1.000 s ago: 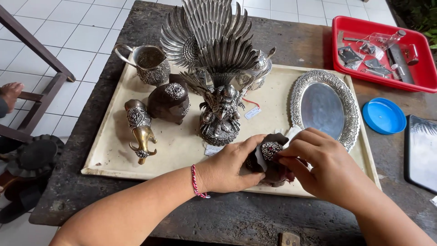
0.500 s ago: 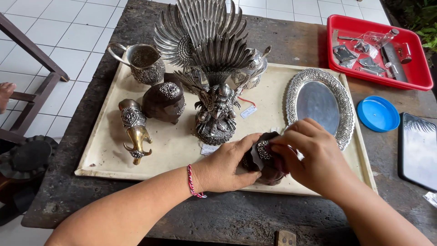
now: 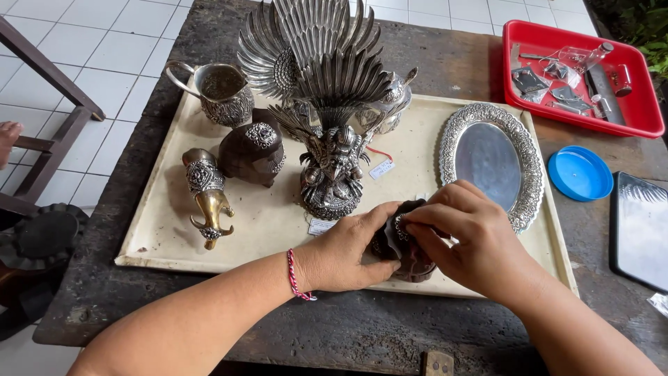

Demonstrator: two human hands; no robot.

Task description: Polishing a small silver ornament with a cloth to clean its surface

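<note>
A small dark brown ornament with silver filigree (image 3: 403, 244) rests at the front edge of a cream tray (image 3: 264, 237). My left hand (image 3: 344, 252) cups it from the left, a red-and-white cord around that wrist. My right hand (image 3: 467, 237) covers it from the right, fingertips pinching its silver top. Behind my hands stands a tall silver winged figure (image 3: 327, 104). A larger dark shell-like ornament with a silver cap (image 3: 252, 153) and a brass and silver horn-shaped piece (image 3: 207, 195) sit to the left.
A silver jug (image 3: 219, 90) stands at the tray's back left, an oval silver dish (image 3: 490, 161) on its right. On the dark wooden table lie a red tray of small tools (image 3: 581, 76), a blue lid (image 3: 579, 173) and a dark-framed panel (image 3: 640, 230). Another person's hand (image 3: 7, 136) shows far left.
Both hands stay on the small dark ornament and have turned it slightly; my right fingers now pinch its top. The view has shifted a little.
</note>
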